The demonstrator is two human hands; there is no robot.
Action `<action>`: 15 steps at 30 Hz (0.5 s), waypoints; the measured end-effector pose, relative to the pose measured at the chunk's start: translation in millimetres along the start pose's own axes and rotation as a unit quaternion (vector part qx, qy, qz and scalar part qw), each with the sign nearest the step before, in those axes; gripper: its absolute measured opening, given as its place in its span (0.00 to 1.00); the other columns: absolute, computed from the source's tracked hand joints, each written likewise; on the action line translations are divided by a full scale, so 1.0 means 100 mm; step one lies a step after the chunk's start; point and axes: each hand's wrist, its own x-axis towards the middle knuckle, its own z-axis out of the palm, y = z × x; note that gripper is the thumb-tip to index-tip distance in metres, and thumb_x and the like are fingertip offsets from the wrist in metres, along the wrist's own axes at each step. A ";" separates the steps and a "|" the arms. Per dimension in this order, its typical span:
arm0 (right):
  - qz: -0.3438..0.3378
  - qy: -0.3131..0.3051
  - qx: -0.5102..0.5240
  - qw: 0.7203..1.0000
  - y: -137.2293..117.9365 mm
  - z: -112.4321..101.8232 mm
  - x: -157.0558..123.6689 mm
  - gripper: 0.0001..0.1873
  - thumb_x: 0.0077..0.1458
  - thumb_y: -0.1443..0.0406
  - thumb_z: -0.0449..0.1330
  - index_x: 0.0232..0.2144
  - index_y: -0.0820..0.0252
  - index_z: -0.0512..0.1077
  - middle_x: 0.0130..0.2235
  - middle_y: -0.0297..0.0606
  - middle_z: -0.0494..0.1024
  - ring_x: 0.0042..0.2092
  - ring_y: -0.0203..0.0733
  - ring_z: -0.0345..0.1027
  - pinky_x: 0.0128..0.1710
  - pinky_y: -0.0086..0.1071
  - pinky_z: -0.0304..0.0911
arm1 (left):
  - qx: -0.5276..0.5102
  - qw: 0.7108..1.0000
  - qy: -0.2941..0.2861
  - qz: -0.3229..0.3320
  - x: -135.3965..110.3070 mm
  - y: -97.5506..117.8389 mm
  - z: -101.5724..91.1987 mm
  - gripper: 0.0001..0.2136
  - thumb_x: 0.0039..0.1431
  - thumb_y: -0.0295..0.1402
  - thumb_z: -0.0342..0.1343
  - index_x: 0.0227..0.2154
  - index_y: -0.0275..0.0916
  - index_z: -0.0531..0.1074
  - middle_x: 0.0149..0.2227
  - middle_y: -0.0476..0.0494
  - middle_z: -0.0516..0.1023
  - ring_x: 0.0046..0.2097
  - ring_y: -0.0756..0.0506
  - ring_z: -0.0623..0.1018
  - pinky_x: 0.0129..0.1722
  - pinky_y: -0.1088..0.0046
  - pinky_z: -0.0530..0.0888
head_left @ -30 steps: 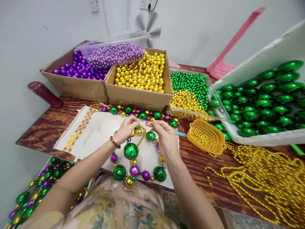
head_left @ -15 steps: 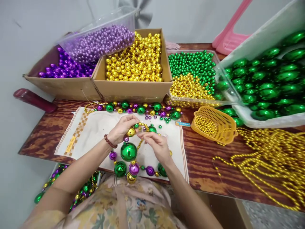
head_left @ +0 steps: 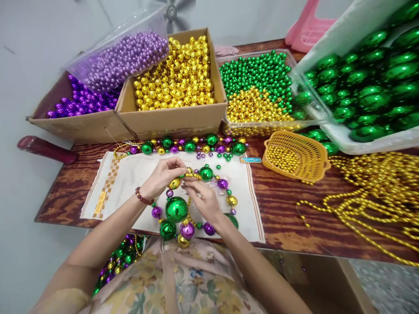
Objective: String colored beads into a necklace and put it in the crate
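Observation:
A bead necklace (head_left: 222, 184) of green, purple and gold balls lies looped on the white cloth (head_left: 131, 174). My left hand (head_left: 165, 175), a brown bead bracelet at its wrist, pinches the necklace's upper left part beside a gold ball (head_left: 174, 183). Just below a short row of small gold beads (head_left: 193, 175), my right hand (head_left: 205, 201) has its thumb and fingers closed together; what sits between the tips is too fine to make out. A large green ball (head_left: 176, 209) hangs below the hands, with a purple ball (head_left: 187, 230) and a gold one near the cloth's front edge.
Behind stand cardboard boxes (head_left: 170, 120) of purple and gold beads, a clear bin (head_left: 275, 126) of green and gold beads, and a foam box (head_left: 376, 146) of big green balls. A yellow basket (head_left: 314, 152) and gold bead strands (head_left: 379, 196) lie right. Another strand (head_left: 190, 146) crosses the cloth's back.
My right hand has moved slightly left and down, and its fingertips are lower beneath the gold beads. My left hand keeps its pinch. The whole view has shifted and tilted a little.

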 end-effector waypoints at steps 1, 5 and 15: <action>0.030 -0.001 0.044 0.999 -0.01 0.02 -0.01 0.09 0.58 0.62 0.63 0.41 0.52 0.79 0.50 0.40 0.80 0.50 0.47 0.76 0.52 0.43 0.71 | 0.024 0.999 0.015 0.027 -0.01 -0.03 -0.01 0.11 0.50 0.36 0.66 0.25 0.35 0.72 0.24 0.50 0.73 0.25 0.54 0.69 0.25 0.79 0.66; 0.124 -0.004 0.164 0.979 -0.08 0.07 -0.01 0.18 0.53 0.60 0.67 0.47 0.53 0.76 0.37 0.36 0.81 0.37 0.41 0.77 0.40 0.35 0.73 | 0.093 0.990 0.017 0.101 -0.06 -0.13 -0.06 0.11 0.56 0.39 0.63 0.27 0.36 0.71 0.24 0.51 0.70 0.24 0.53 0.66 0.24 0.78 0.63; 0.038 0.136 0.019 0.990 -0.34 -0.49 0.21 0.07 0.54 0.62 0.64 0.26 0.54 0.79 0.41 0.38 0.78 0.46 0.46 0.70 0.50 0.42 0.65 | 0.202 0.961 -0.004 0.191 0.01 -0.26 -0.29 0.07 0.62 0.34 0.58 0.30 0.38 0.72 0.31 0.45 0.74 0.30 0.50 0.70 0.30 0.75 0.65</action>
